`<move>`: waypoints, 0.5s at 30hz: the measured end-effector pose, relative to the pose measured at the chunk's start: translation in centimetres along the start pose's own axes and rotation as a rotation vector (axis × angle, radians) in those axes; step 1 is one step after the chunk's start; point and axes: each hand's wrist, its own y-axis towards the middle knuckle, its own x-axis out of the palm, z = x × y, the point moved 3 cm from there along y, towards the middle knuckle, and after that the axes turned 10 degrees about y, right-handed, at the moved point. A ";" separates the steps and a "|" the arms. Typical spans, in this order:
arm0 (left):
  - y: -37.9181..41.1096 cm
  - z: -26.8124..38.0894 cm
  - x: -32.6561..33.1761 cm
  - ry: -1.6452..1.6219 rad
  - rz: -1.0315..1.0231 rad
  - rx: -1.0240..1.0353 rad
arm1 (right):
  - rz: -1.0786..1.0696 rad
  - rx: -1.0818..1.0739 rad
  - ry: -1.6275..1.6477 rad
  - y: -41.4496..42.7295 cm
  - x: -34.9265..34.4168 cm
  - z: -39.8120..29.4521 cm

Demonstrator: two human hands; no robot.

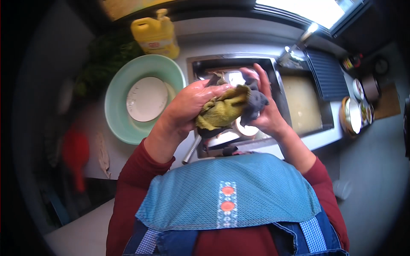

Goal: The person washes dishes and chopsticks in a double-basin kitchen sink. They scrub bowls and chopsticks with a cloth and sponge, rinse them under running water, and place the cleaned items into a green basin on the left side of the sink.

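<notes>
Over the left basin of a steel sink (191, 68), my left hand (189, 104) grips a bunched yellow-green cloth (221, 112), thumb on top. My right hand (269, 112) is on the other side, around a dark grey cloth (254, 102) that touches the yellow-green one; some fingers point up behind it. Both hands look wet. Under them, a white dish (246, 128) and other shiny ware lie in the basin, partly hidden by the cloths and hands.
A green plastic basin (115, 118) with a white plate (147, 99) stands left, below a yellow pump jug (157, 36). Cloudy water (301, 102) fills the right sink basin. Beside it are a dark ribbed rack (328, 75) and bowls (354, 115). A metal-handled utensil (192, 150) leans near the sink's front.
</notes>
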 end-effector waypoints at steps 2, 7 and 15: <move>4.0 -2.2 2.2 0.164 0.016 -0.084 | -0.049 0.141 0.120 -1.8 -2.8 -0.2; 7.2 -6.4 0.0 0.062 0.361 -0.003 | 0.257 0.512 0.741 -11.5 -10.4 4.4; 8.1 -8.8 0.5 0.161 0.655 -0.017 | 0.461 0.672 0.922 -15.4 -14.3 10.0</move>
